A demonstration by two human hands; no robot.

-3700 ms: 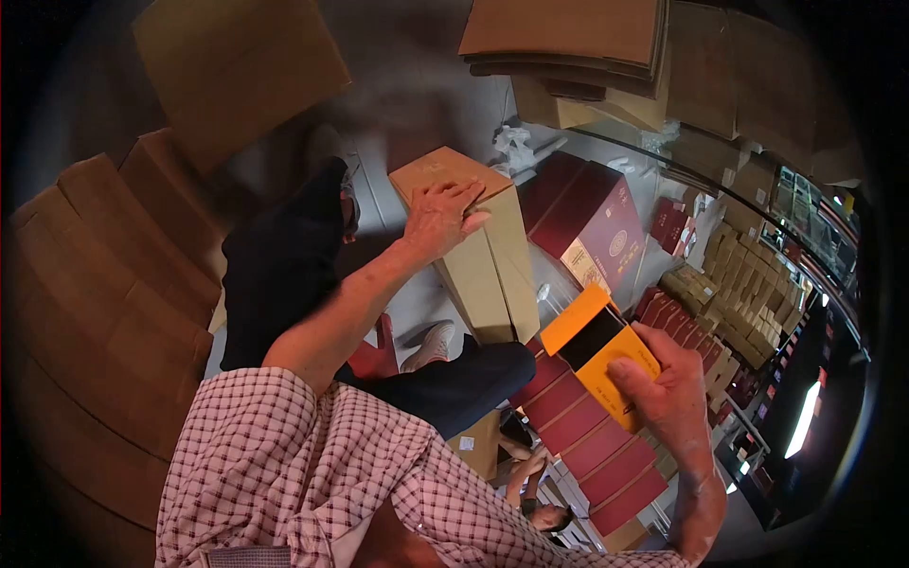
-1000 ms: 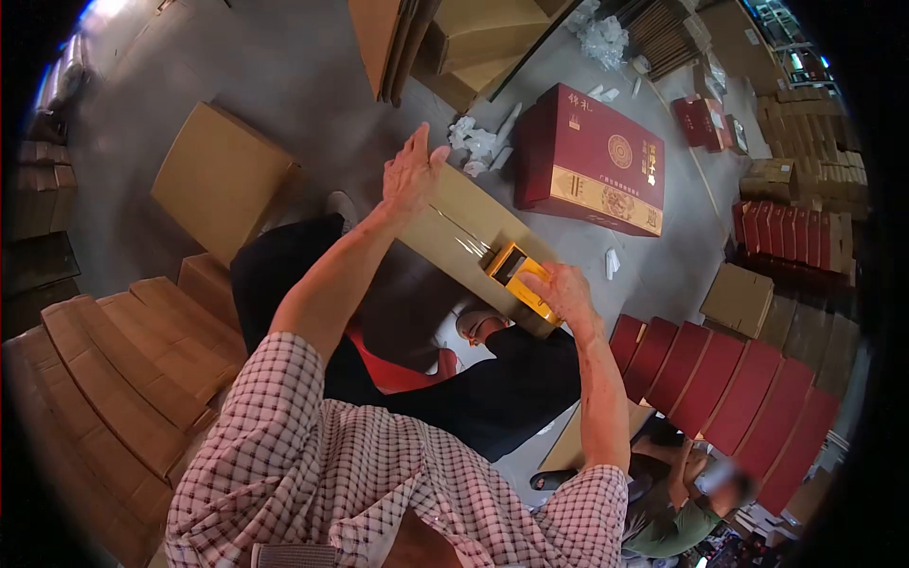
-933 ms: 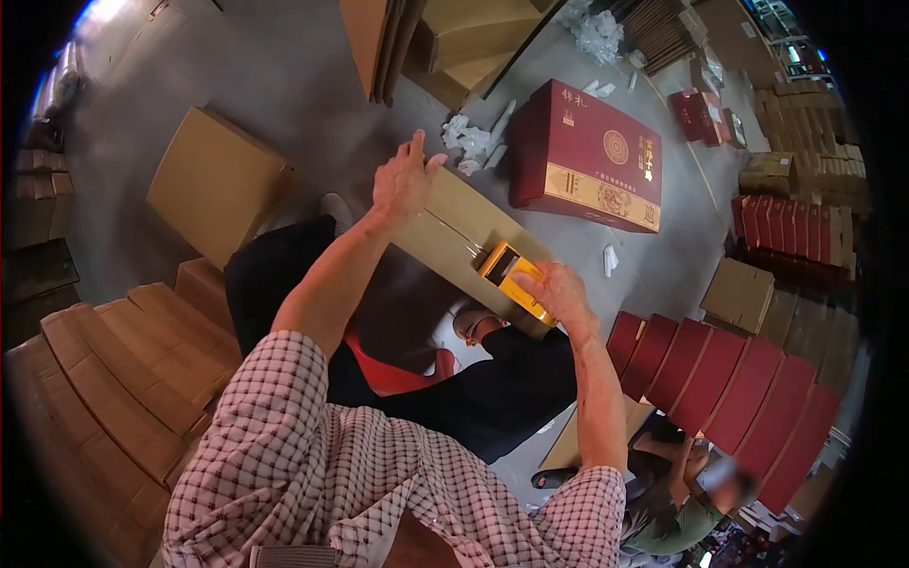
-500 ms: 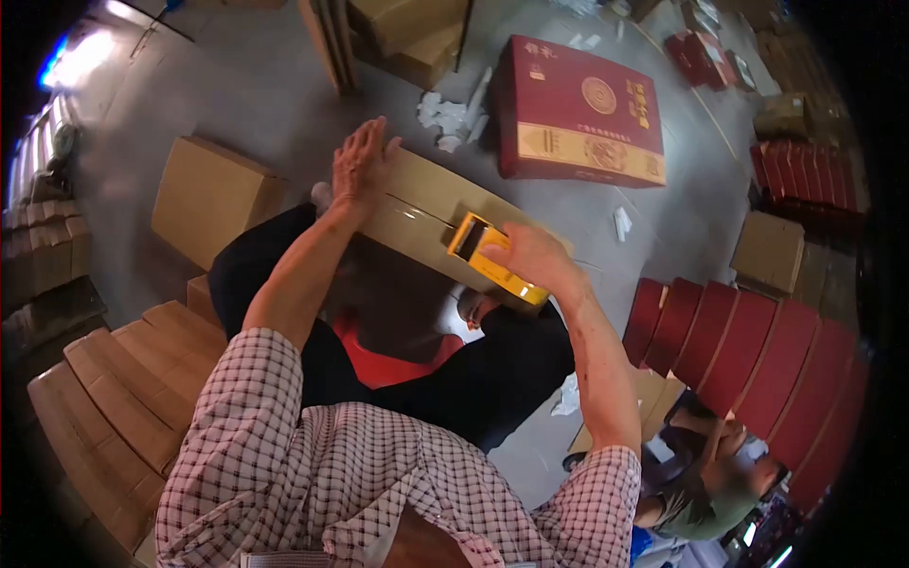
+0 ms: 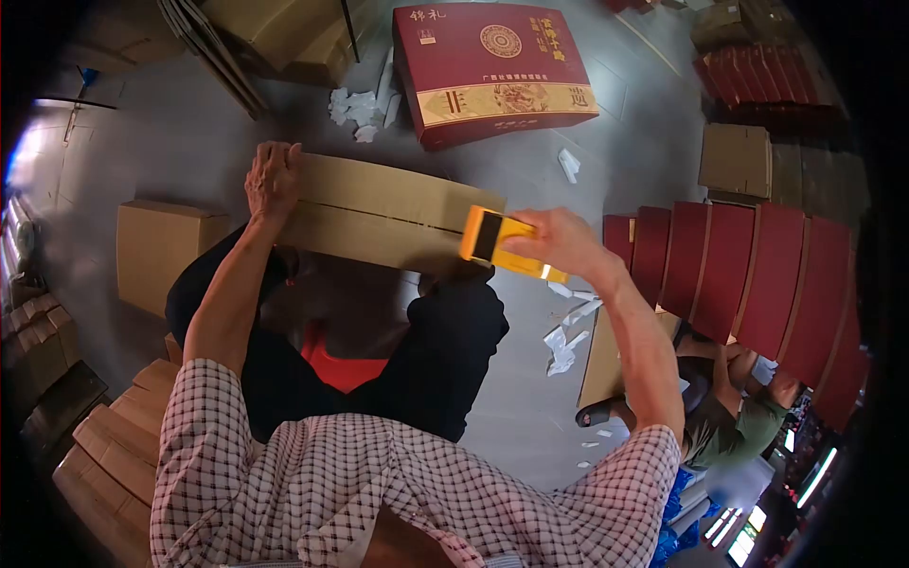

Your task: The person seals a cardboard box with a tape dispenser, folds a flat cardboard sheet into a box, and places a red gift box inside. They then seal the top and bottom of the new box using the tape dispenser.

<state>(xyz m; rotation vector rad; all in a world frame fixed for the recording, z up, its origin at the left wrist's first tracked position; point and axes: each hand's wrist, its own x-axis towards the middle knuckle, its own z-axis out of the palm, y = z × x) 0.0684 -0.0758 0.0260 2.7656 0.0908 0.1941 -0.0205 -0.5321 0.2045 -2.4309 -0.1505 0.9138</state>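
Note:
A long brown cardboard box lies across in front of my knees, with a seam running along its top. My left hand grips its left end, fingers bent over the edge. At the box's right end, my right hand is closed around a yellow tape dispenser. The dispenser's dark front part sits against the right end of the seam. Whether tape is stuck there cannot be made out.
A large red gift box stands on the floor ahead, near white paper scraps. Red boxes are stacked at right, beside a seated person. Brown cartons stand at left, and a red stool shows beneath me.
My view has shifted. My left hand has gone from lying stretched on the box to gripping its left end. The tape dispenser has moved right, to the box's right end.

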